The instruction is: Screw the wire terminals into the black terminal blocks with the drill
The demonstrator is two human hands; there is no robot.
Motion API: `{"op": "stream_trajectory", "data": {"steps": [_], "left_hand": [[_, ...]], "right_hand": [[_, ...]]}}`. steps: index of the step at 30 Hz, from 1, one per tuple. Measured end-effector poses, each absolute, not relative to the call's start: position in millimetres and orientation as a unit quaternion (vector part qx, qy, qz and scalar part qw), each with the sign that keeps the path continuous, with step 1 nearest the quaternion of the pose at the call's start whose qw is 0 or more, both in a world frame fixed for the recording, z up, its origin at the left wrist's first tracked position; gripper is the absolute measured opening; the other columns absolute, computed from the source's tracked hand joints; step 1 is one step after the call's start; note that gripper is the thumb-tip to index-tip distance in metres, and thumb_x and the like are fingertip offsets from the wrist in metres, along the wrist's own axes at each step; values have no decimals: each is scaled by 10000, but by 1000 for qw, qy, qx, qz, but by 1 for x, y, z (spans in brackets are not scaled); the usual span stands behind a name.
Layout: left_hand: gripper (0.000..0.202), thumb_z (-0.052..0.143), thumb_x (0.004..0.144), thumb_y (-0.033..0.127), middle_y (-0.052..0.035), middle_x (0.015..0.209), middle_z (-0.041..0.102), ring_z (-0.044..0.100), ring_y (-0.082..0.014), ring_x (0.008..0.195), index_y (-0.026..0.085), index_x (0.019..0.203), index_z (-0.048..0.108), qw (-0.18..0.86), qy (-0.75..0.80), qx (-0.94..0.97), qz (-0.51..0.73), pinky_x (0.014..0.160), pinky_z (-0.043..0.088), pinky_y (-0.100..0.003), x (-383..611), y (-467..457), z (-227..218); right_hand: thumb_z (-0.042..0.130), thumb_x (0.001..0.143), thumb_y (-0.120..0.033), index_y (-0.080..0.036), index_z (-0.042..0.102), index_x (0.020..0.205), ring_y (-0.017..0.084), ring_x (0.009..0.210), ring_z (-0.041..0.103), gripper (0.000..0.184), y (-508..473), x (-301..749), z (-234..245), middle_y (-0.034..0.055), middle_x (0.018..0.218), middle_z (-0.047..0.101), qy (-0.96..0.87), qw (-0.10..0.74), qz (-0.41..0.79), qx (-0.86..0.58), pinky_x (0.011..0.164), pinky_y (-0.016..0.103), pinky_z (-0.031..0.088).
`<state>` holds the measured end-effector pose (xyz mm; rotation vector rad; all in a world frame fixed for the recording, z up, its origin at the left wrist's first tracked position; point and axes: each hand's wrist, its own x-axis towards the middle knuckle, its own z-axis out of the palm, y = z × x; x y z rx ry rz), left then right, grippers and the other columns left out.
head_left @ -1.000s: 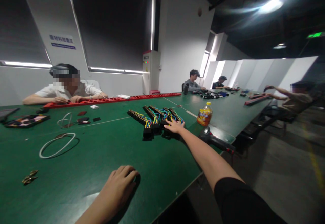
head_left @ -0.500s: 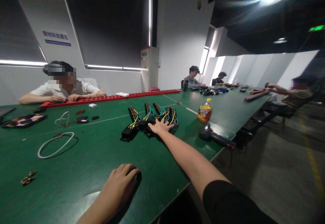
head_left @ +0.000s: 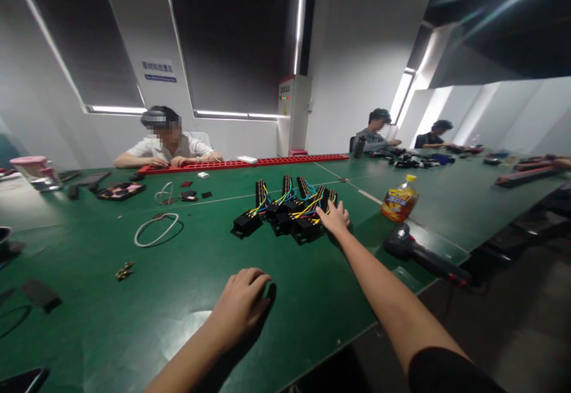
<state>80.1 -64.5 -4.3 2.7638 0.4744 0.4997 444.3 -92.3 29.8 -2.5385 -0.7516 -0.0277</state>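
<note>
One clear jug [head_left: 42, 182] with a pink lid stands at the far left of the green table [head_left: 200, 262]. Nearer, a flat dark block [head_left: 41, 295] lies on the green top. Next come a few little brass bits [head_left: 124, 272] in a small pile, and past them a white loop [head_left: 154, 241] of cord. On the far side, a person in a white shirt [head_left: 145, 148] leans over a long red strip [head_left: 303, 159] full of holes. Close by, the left hand [head_left: 245, 298] rests on the table, its fingers loosely bent, not clenched, and nothing shows in it. In the middle of the table sits a bunch of black boxes [head_left: 247, 223] with yellow, blue and red wires [head_left: 307, 206] and long dark strips [head_left: 286, 184], all crowded together and pointing away. The right hand [head_left: 335, 217] reaches to the right end of this bunch and touches it, with thumb and fingers spread apart; they cover that spot, so I can't tell if they pinch a piece or just lie on it. Right of that hand stands a bottle [head_left: 399, 201] of orange drink with a yellow cap. Just in front of it, a black power tool [head_left: 422, 254] lies near the table's edge.
</note>
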Motion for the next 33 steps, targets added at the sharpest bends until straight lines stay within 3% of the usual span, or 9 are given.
{"op": "stream_trajectory", "data": {"steps": [7, 10, 14, 21, 25, 28, 31, 33], "left_hand": [[589, 530, 902, 317, -190, 1427, 435, 420, -335, 1317, 149, 1446, 378, -11, 341, 910, 235, 1051, 404, -462, 121, -4, 14], [637, 517, 917, 398, -243, 1420, 435, 436, -382, 1289, 130, 1468, 344, -68, 425, 878, 209, 1010, 410, -500, 142, 34, 27], [437, 482, 934, 393, -169, 1163, 625, 584, -321, 1080, 157, 1301, 507, -33, 441, 891, 100, 901, 469, -428, 156, 79, 29], [406, 512, 915, 361, -137, 1202, 648, 614, -278, 1111, 191, 1283, 529, -20, 433, 897, 85, 917, 478, -346, 168, 133, 22], [467, 530, 889, 430, -102, 1320, 617, 598, -294, 1170, 260, 1323, 512, 10, 461, 884, 75, 912, 491, -361, 187, 155, 26], [532, 576, 827, 482, -78, 1323, 627, 589, -322, 1189, 303, 1324, 519, 63, 488, 869, 52, 918, 489, -410, 208, 169, 31], [552, 541, 798, 588, -129, 1264, 653, 586, -370, 1176, 253, 1232, 601, 82, 517, 851, 28, 918, 477, -469, 233, 176, 37], [680, 455, 797, 704, -189, 1271, 636, 560, -405, 1201, 190, 1215, 611, 63, 516, 853, 41, 949, 448, -509, 253, 173, 40]], "right_hand": [[384, 896, -650, -308, 301, 1532, 374, 1488, 176, 727, -83, 460, 7, 128, 1653, 151, -299, 247, 50, -920, 1129, 587, 203], [372, 916, -567, -294, 334, 1519, 357, 1496, 158, 663, -81, 465, 6, 124, 1660, 122, -303, 242, 62, -920, 1134, 588, 194], [303, 944, -443, -275, 317, 1526, 329, 1509, 126, 606, -83, 472, 6, 123, 1664, 107, -306, 232, 72, -920, 1132, 598, 193], [242, 965, -425, -275, 248, 1548, 338, 1516, 82, 602, -85, 474, 7, 133, 1670, 73, -315, 225, 84, -918, 1124, 628, 161], [319, 948, -459, -239, 237, 1549, 390, 1495, 147, 645, -87, 473, 9, 186, 1655, 97, -299, 237, 78, -921, 1118, 627, 167], [387, 922, -488, -171, 237, 1542, 393, 1454, 271, 712, -89, 474, 10, 252, 1603, 215, -282, 250, 71, -924, 1111, 580, 233], [394, 920, -502, -98, 257, 1518, 361, 1378, 415, 735, -89, 474, 10, 294, 1503, 373, -279, 262, 63, -922, 1093, 500, 309], [384, 927, -504, -81, 276, 1506, 348, 1374, 425, 725, -88, 475, 8, 293, 1488, 393, -284, 267, 56, -919, 1106, 472, 304]]}}
